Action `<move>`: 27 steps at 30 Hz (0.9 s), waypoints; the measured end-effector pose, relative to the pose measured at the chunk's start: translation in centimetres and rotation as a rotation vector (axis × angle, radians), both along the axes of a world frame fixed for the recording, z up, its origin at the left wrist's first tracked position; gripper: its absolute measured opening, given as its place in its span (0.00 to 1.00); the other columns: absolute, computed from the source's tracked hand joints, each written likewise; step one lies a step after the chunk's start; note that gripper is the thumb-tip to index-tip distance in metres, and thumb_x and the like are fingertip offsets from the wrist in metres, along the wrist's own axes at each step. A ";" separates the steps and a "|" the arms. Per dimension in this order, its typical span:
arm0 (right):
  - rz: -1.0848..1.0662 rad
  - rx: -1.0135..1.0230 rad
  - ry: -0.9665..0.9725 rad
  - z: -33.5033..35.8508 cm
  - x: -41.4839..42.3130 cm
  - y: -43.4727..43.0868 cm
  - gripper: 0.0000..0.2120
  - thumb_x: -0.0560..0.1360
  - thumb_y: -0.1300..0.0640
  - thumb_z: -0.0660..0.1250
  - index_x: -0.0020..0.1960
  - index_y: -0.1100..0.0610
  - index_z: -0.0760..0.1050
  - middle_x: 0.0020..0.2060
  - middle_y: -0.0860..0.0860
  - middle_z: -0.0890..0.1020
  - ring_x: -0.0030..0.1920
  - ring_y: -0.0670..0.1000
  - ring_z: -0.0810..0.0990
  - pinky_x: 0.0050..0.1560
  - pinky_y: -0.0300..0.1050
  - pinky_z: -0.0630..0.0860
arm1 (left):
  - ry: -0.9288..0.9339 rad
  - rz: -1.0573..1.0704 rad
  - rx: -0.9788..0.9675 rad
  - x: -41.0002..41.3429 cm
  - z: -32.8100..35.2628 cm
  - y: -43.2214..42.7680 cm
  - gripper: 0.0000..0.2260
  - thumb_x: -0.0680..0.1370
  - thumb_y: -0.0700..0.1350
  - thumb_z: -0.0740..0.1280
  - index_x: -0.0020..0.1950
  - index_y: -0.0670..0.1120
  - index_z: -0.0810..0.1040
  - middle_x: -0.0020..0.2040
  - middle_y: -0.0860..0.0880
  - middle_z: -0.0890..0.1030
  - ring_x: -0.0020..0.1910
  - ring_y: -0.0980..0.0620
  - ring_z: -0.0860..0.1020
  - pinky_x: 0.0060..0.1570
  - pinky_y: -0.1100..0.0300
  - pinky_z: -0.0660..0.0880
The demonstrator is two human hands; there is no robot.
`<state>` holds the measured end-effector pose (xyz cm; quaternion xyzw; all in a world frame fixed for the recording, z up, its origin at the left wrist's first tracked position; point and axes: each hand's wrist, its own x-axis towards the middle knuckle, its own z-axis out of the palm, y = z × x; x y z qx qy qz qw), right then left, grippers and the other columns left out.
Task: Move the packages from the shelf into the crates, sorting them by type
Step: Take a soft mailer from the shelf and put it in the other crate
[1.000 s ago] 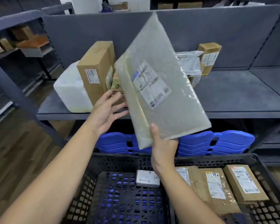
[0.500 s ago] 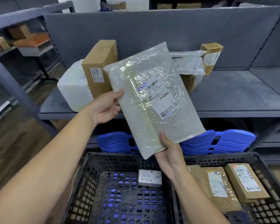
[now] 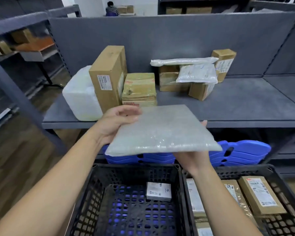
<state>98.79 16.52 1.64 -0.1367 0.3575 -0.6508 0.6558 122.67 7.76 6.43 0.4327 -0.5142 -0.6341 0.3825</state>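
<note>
Clearly the sorting is underway but far from finished. A flat bubble-wrapped package (image 3: 162, 132) is off the shelf (image 3: 237, 103) and is held level in the air, above the far edge of the two black crates and not yet in either. The left hand (image 3: 119, 121) grips its far left corner, fingers curled over the top. The right hand (image 3: 192, 160) supports it from below at the near right; one fingertip shows past the far edge, but whether that hand pinches the package or lies flat under it cannot be told.

As for what is done, the left crate (image 3: 95, 193) holds one small white box (image 3: 158, 191), and the right crate (image 3: 245, 167) holds several brown parcels (image 3: 260, 195) lying side by side.

Plenty is left on the shelf: a white block (image 3: 82, 96) at the left, a tall cardboard box (image 3: 109, 77) just beside it, a taped box (image 3: 140, 89), and to the right a cluster of cardboard boxes (image 3: 172, 79) with two bubble pouches (image 3: 197, 75) lying on them. Judging by the brown parcels on the right, the held package probably belongs in the left crate
</note>
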 end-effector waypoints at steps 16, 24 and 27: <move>0.120 0.097 0.319 0.2 -3.3 -0.2 0.16 0.71 0.50 0.71 0.54 0.57 0.83 0.43 0.53 0.86 0.39 0.54 0.86 0.45 0.50 0.78 | 0.076 0.060 0.248 0.3 -0.9 0.6 0.41 0.68 0.41 0.79 0.79 0.40 0.68 0.61 0.44 0.83 0.55 0.47 0.85 0.49 0.50 0.83; 0.124 0.096 0.387 0.8 -3.0 0.0 0.09 0.81 0.55 0.66 0.45 0.55 0.82 0.33 0.50 0.85 0.31 0.49 0.84 0.38 0.47 0.76 | -0.076 0.027 0.332 1.3 -1.6 0.5 0.29 0.61 0.56 0.86 0.56 0.42 0.88 0.58 0.41 0.81 0.53 0.42 0.74 0.49 0.49 0.65; 0.143 0.092 0.429 0.9 -2.8 0.4 0.08 0.79 0.54 0.68 0.45 0.55 0.83 0.34 0.49 0.86 0.32 0.48 0.85 0.41 0.48 0.76 | -0.122 0.032 0.343 1.5 -1.3 0.9 0.18 0.69 0.55 0.82 0.46 0.42 0.87 0.36 0.43 0.81 0.29 0.51 0.72 0.32 0.59 0.60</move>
